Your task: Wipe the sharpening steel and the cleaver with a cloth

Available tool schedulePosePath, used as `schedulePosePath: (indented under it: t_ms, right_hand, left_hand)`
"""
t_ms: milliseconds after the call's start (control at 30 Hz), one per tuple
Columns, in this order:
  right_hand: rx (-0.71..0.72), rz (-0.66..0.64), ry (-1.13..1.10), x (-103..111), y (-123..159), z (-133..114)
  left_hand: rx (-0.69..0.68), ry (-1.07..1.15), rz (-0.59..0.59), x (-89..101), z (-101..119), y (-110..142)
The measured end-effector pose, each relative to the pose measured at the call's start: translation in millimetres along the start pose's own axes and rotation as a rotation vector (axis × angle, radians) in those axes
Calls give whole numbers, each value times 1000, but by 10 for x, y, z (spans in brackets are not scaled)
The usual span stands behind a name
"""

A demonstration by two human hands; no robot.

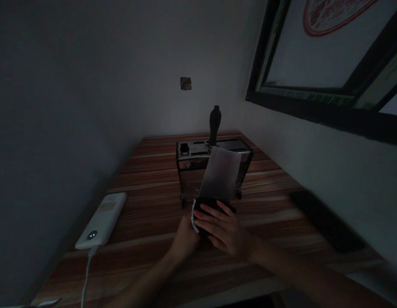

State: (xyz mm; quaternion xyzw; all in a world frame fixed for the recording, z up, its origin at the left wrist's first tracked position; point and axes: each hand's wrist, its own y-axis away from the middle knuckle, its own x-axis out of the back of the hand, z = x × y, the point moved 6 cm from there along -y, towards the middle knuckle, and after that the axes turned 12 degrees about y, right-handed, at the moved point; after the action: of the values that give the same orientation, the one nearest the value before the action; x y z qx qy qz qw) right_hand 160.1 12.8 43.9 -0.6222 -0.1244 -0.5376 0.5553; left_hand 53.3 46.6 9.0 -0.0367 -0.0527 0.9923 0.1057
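My right hand (229,233) lies across a crumpled black cloth-like piece (201,207) with a ragged white left edge, its fingers curled over it. From the left, my left hand (186,239) closes under the same piece, and its fingers are mostly hidden. Out of the black piece rises a broad, flat, pale rectangular sheet (220,171), leaning slightly right. Whether it is a blade or plastic I cannot tell in the dim light. Just behind it stands a slotted metal rack (197,148) on dark legs. A black handle-shaped thing (215,122) sticks up from its top.
On the left of the wood-grain table (150,179) lies a white power bank (104,218) with a white cable (86,278) plugged in. A dark flat slab (325,220) lies by the right wall, below a dark-framed window (314,102). Walls close in behind and beside the table.
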Motion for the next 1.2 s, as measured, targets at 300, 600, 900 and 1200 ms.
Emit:
schedulePosePath:
  t_ms: [300,600,900,1200]
  right_hand:
    - [12,-51,-9,-44,18,13]
    - [35,-14,26,-46,23,19]
    - [40,17,72,-12,-21,102]
    - [-21,40,135,149,-185,454]
  left_hand:
    - [-5,-44,21,31,-68,23]
    - [9,-7,10,20,-82,6]
    - [44,55,36,17,-145,2]
    - [79,-16,132,37,-121,4]
